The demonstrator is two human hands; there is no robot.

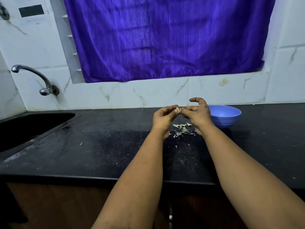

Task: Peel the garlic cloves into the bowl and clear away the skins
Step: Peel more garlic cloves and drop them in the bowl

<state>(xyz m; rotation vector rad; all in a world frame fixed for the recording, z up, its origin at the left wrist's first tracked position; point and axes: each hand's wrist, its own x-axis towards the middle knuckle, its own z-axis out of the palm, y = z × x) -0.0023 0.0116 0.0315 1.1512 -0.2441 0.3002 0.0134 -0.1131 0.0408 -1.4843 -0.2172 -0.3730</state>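
The fingers [171,107] of the left hand [162,119] curl around one garlic clove [177,110], pinching it at its tip, while the right hand [198,114] brings thumb and a fingertip against the same clove from the other side, its remaining fingers arched loosely above. Both hands are raised over the black countertop [99,146], the clove held between them, above the worktop and left of the bowl.

One blue bowl [226,116] stands on the counter just behind and beside the right hand; what lies inside it cannot be seen from here. A dark sink [33,124] is sunk into the counter at far left, under a single chrome tap [33,75].

The clove is small, pale cream and partly husked. A loose heap of papery white skins [181,129] lies on the counter directly below the hands, with a few stray flecks scattered further out. A purple curtain [165,38] hangs behind.
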